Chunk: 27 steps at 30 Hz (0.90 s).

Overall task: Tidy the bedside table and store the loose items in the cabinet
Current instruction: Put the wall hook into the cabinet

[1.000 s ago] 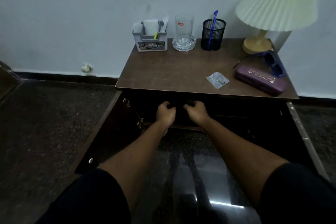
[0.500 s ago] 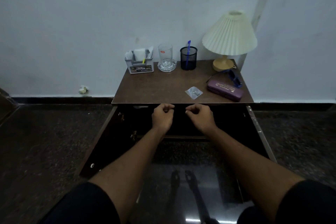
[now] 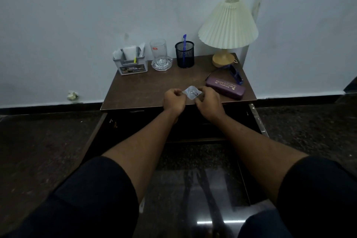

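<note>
clear plastic, a small packet (image 3: 192,92), sits between your two hands near the front edge of the bedside table (image 3: 154,91); your left hand (image 3: 173,100) pinches its left corner with curled fingers and your right hand (image 3: 207,102) grips its right side, fingers closed on the plastic. whether the packet is lifted or touching the wood you cannot tell from this angle. something small and dark shows inside it, too tiny to name. just right of the packet lies a purple glasses case (image 3: 225,87) with gold lettering, and behind the case, a pair of blue glasses (image 3: 234,74) rests against the lamp (image 3: 228,33), whose wooden base stands at the table's back right corner. along the back edge, left of the lamp, stand a black mesh pen cup (image 3: 184,57) holding a blue pen (image 3: 184,44), then a clear drinking glass (image 3: 158,48) set in a glass ashtray (image 3: 161,63), then a grey organiser (image 3: 131,63) stuffed with white papers. below the tabletop the cabinet (image 3: 193,127) is open, both doors swung out toward you, its inside dark.
</note>
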Motion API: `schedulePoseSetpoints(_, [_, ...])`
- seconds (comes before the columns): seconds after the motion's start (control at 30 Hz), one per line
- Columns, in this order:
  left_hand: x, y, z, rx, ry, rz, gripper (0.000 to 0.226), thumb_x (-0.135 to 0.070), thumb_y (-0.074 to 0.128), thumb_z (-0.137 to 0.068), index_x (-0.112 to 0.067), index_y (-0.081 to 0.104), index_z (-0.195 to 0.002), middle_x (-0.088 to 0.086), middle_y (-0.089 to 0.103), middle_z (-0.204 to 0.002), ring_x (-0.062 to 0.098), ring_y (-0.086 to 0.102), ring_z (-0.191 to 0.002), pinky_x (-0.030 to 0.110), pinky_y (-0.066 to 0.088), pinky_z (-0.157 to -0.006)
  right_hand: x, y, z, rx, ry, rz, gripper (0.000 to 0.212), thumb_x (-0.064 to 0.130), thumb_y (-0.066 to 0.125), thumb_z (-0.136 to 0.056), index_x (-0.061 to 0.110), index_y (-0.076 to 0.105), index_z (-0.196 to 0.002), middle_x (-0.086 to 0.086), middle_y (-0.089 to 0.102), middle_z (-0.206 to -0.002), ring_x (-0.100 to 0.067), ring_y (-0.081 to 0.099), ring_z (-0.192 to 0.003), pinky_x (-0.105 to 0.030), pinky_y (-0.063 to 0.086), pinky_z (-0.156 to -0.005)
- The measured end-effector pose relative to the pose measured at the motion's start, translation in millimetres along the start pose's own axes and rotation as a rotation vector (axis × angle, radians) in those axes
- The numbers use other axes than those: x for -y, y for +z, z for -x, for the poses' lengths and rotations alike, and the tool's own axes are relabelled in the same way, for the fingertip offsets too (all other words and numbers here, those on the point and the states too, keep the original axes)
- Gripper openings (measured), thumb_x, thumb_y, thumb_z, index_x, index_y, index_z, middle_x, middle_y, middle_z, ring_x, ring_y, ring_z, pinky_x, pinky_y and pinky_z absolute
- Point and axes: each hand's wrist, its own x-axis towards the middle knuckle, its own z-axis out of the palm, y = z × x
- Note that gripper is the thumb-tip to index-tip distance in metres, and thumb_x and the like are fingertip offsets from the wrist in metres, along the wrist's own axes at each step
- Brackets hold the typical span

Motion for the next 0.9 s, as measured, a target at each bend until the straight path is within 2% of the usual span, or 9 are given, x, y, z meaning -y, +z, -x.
schedulePoseSetpoints(0.13, [-6, 11, -17, 0.022, -0.049, -0.051, 0.046, -0.018, 0.068, -0.085, -0.007, 0.061, -0.129, 0.007, 0.067, -0.123, 0.023, 0.063, -0.115, 0.034, 0.050, -0.103, -4, 6, -12, 0.147, -0.099, 0.166, 0.045, 0.012, 0.057, -0.091, 0.006, 0.056, -0.135, -0.013, 0.058, -0.135, -0.033, 0.055, -0.124, -0.046, 0.045, -0.105])
schedulePoseSetpoints(0.27, [-5, 17, -29, 0.015, -0.063, -0.099, 0.050, -0.018, 0.068, -0.080, -0.003, 0.062, -0.128, 0.008, 0.066, -0.126, 0.024, 0.063, -0.116, 0.036, 0.051, -0.101, -9, 14, -15, 0.169, -0.135, 0.275, 0.038, 0.019, 0.058, -0.093, 0.003, 0.060, -0.127, -0.017, 0.063, -0.130, -0.036, 0.059, -0.117, -0.046, 0.049, -0.098])
schedulePoseSetpoints(0.33, [-5, 21, -33, 0.007, -0.049, -0.120, 0.036, -0.016, 0.067, -0.079, -0.001, 0.069, -0.112, 0.012, 0.071, -0.113, 0.026, 0.067, -0.107, 0.036, 0.055, -0.092, -10, 16, -15, 0.147, -0.143, 0.292, 0.030, 0.021, 0.057, -0.093, 0.006, 0.065, -0.117, -0.014, 0.067, -0.122, -0.035, 0.061, -0.110, -0.043, 0.051, -0.091])
schedulePoseSetpoints(0.4, [-8, 23, -35, 0.002, -0.039, -0.118, 0.010, -0.014, 0.067, -0.078, -0.005, 0.069, -0.082, 0.015, 0.073, -0.093, 0.028, 0.071, -0.093, 0.039, 0.057, -0.081, -12, 17, -16, 0.136, -0.148, 0.294, 0.022, 0.021, 0.057, -0.091, 0.008, 0.067, -0.106, -0.013, 0.069, -0.114, -0.035, 0.062, -0.104, -0.042, 0.051, -0.086])
schedulePoseSetpoints(0.47, [-10, 25, -38, 0.011, -0.034, -0.114, 0.007, -0.012, 0.067, -0.078, -0.009, 0.068, -0.071, 0.013, 0.073, -0.086, 0.027, 0.071, -0.087, 0.039, 0.058, -0.077, -12, 17, -16, 0.138, -0.154, 0.286, 0.021, 0.020, 0.057, -0.090, 0.008, 0.066, -0.105, -0.013, 0.069, -0.113, -0.035, 0.061, -0.103, -0.042, 0.050, -0.086])
schedulePoseSetpoints(0.6, [-10, 24, -37, -0.003, -0.044, -0.088, 0.016, -0.008, 0.067, -0.079, -0.006, 0.073, -0.094, 0.009, 0.073, -0.096, 0.023, 0.069, -0.092, 0.034, 0.057, -0.085, -14, 14, -14, 0.141, -0.148, 0.239, 0.024, 0.020, 0.056, -0.090, 0.008, 0.065, -0.108, -0.012, 0.068, -0.115, -0.033, 0.061, -0.106, -0.043, 0.053, -0.087])
schedulePoseSetpoints(0.7, [-9, 21, -33, 0.002, -0.098, 0.001, 0.032, -0.010, 0.070, -0.075, -0.008, 0.070, -0.107, 0.007, 0.072, -0.102, 0.022, 0.069, -0.095, 0.035, 0.059, -0.090, -13, 11, -12, 0.125, -0.146, 0.173, 0.036, 0.015, 0.056, -0.091, 0.002, 0.063, -0.124, -0.016, 0.065, -0.128, -0.035, 0.061, -0.117, -0.044, 0.050, -0.098])
schedulePoseSetpoints(0.8, [-6, 17, -29, 0.018, -0.132, 0.102, 0.040, -0.023, 0.073, -0.062, -0.011, 0.073, -0.100, 0.011, 0.077, -0.094, 0.024, 0.075, -0.085, 0.040, 0.063, -0.080, -8, 6, -7, 0.119, -0.185, 0.143, 0.039, 0.010, 0.057, -0.093, -0.003, 0.059, -0.130, -0.020, 0.061, -0.134, -0.035, 0.058, -0.124, -0.042, 0.045, -0.105])
schedulePoseSetpoints(0.9, [-4, 11, -18, 0.035, -0.134, 0.175, 0.033, -0.024, 0.077, -0.066, -0.011, 0.074, -0.097, 0.010, 0.078, -0.087, 0.023, 0.076, -0.081, 0.038, 0.064, -0.075, -2, 3, 1, 0.100, -0.220, 0.104, 0.037, 0.008, 0.058, -0.092, -0.004, 0.060, -0.127, -0.020, 0.062, -0.133, -0.034, 0.058, -0.123, -0.038, 0.043, -0.104])
